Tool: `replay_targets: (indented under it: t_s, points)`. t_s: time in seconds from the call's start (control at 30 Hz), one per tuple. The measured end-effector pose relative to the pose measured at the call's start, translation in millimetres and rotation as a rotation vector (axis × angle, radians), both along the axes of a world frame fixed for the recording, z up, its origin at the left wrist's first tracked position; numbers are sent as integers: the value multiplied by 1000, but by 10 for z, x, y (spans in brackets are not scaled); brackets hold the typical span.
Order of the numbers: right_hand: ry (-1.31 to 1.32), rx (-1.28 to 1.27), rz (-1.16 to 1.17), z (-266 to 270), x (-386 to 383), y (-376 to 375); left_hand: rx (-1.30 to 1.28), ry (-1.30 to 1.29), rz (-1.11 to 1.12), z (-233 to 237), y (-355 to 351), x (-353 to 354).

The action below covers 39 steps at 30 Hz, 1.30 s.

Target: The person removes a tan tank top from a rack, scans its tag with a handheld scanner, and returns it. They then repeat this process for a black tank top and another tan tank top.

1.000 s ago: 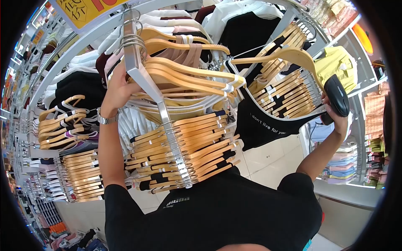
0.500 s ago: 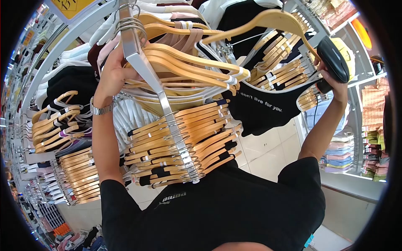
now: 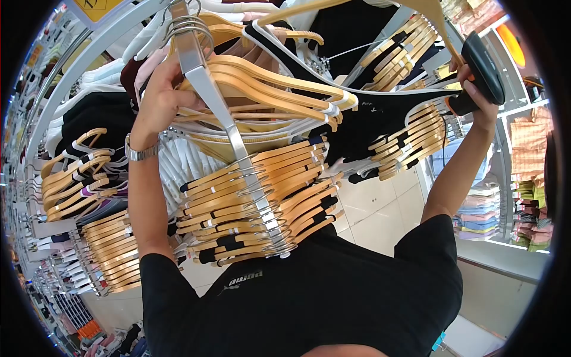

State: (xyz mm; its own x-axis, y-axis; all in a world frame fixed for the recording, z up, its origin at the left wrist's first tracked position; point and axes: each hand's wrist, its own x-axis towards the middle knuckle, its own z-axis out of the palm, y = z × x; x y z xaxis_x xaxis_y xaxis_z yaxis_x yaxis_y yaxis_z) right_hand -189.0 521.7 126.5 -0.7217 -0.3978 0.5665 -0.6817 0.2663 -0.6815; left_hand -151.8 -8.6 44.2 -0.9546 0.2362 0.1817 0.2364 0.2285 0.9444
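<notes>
My left hand (image 3: 162, 98), with a watch on the wrist, is closed around wooden hangers (image 3: 238, 80) beside the upper part of a metal rail (image 3: 205, 89); some fingertips are hidden behind it. On the right, my right hand (image 3: 479, 98) grips a black handheld device (image 3: 485, 68), probably a scanner, together with the hanger (image 3: 437, 21) of a black top with white trim (image 3: 351, 134). The top stretches leftwards behind the hangers on the rail.
More wooden hangers with garments (image 3: 256, 202) fill the lower rail near my chest. Further racks stand at the left (image 3: 110, 250) and behind the top (image 3: 410, 143). Shelves of folded clothes (image 3: 479, 208) are at the right. A yellow sign (image 3: 95, 7) hangs at upper left.
The hanger with the black top has moved up, and the top's white lettering is now folded and hard to read. My right hand and the device have shifted slightly right. My left hand stays nearly in place.
</notes>
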Motion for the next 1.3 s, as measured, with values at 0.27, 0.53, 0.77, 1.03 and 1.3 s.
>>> replay_targets:
  t_s: [0.27, 0.53, 0.77, 1.03, 1.3]
  points:
    - [-55, 50, 221, 45, -372, -69, 56, -88, 21, 82, 57, 55]
    - [-126, 175, 368, 69, -608, -881, -156, 260, 10, -51, -14, 77]
    - [-231, 219, 433, -11, -763, -1383, -37, 321, -41, -56, -48, 201]
    - [-344, 180, 474, -235, -968, -1621, -199, 21, 27, -206, -431, 285]
    - [-470, 102, 568, -636, -1140, -1848, -324, 73, 171, -301, -502, 406]
